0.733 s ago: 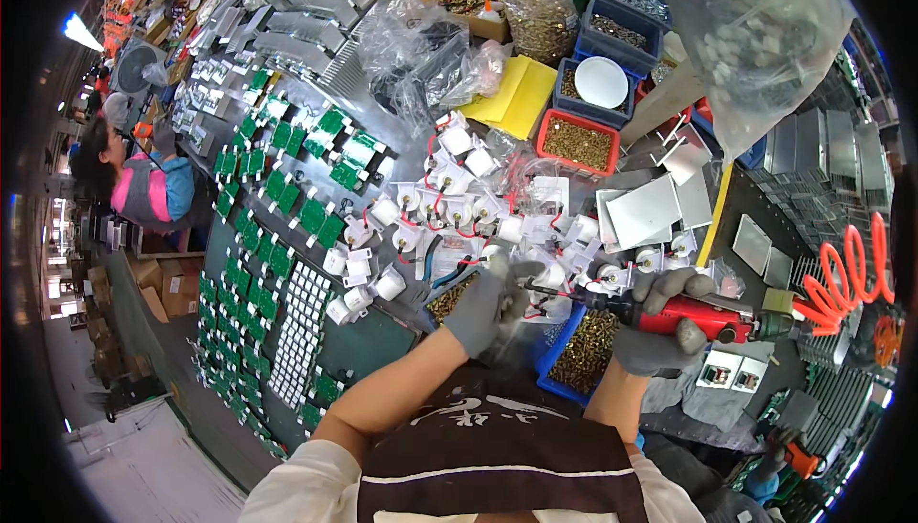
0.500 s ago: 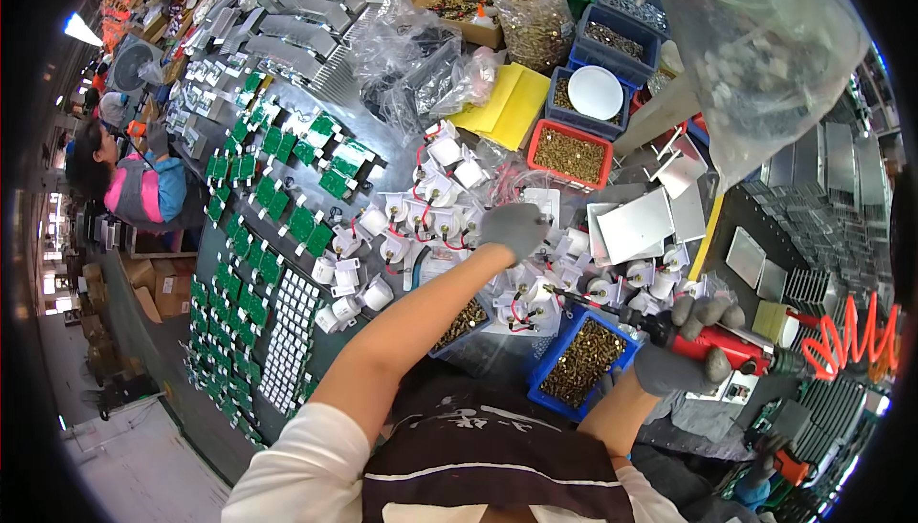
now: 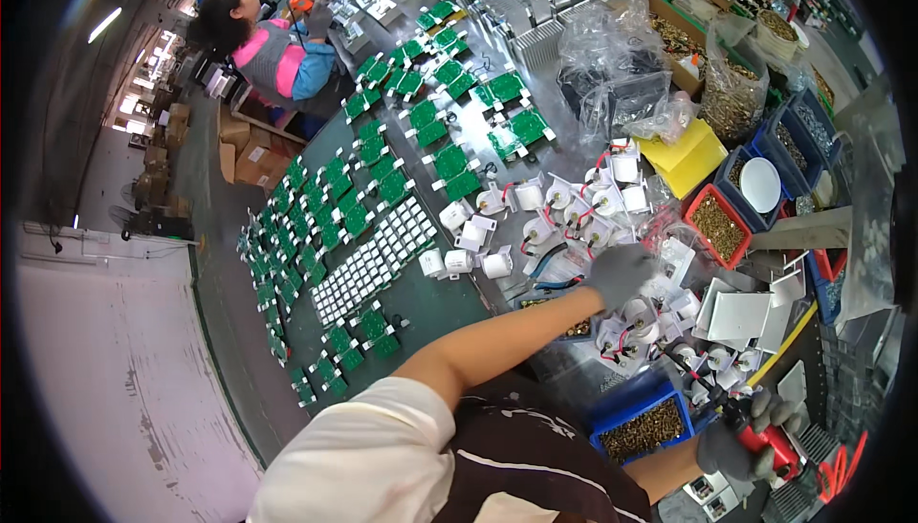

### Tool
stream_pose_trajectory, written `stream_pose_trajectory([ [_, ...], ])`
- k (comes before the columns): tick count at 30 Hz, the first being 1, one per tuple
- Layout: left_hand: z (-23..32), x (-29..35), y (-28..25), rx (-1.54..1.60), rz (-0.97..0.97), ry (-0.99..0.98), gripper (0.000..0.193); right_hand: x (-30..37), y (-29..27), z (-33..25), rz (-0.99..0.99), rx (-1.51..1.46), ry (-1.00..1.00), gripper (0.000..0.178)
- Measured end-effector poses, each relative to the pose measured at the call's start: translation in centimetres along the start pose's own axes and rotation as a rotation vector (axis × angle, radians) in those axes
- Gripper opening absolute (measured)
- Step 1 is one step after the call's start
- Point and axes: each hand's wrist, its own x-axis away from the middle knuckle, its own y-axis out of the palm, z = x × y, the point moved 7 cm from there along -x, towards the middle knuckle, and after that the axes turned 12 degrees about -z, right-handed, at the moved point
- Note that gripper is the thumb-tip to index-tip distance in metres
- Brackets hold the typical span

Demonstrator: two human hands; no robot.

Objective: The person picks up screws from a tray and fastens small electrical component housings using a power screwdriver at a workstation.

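Bench: I am standing at a long green worktable (image 3: 421, 303) in a workshop, with green circuit boards (image 3: 382, 174) laid out in rows so each one is easy to reach.
Left hand: I am stretching my gloved left hand (image 3: 620, 272) out over the cluster of white lamp housings (image 3: 574, 212) with red wires; it is resting on them with fingers curled, but I cannot tell whether it is gripping one.
Right hand: I am clenching my gloved right hand (image 3: 734, 445) around the red power screwdriver (image 3: 765, 437), keeping it low at my side, its bit pointing up toward the housings.
Screws: a blue bin of brass screws (image 3: 643, 427) is sitting just beside the screwdriver, close for loading.
Nearby: another person (image 3: 273, 50) is working at the far end.
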Motion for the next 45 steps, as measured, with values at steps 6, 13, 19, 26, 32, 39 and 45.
stream_pose_trajectory([
  [6,-13.7,13.9,-9.7,0.298,0.398,-0.339,0.036,2.1,4.8,2.8,-0.191,-0.101,0.134,0.046],
  [13,-18.0,14.4,-10.9,-0.405,0.387,-0.306,0.032,5.6,12.0,5.6,-0.352,-0.255,0.336,0.045],
  [19,-17.6,11.0,-9.3,-0.476,0.249,-0.421,0.023,7.7,14.4,6.1,-0.410,-0.240,0.360,0.044],
  [26,-18.2,11.5,-10.7,-0.099,0.250,-0.201,0.028,8.0,15.2,6.5,-0.440,-0.204,0.357,0.041],
  [32,-20.1,10.3,-9.5,0.016,0.039,-0.149,0.035,8.6,15.9,7.8,-0.464,-0.172,0.432,0.042],
  [39,-17.7,11.1,-11.0,-0.223,0.017,-0.189,0.037,10.1,17.4,10.7,-0.542,-0.138,0.498,0.042],
  [45,-17.3,11.2,-11.4,-0.403,0.022,-0.172,0.036,11.8,20.0,12.2,-0.596,-0.052,0.525,0.042],
])
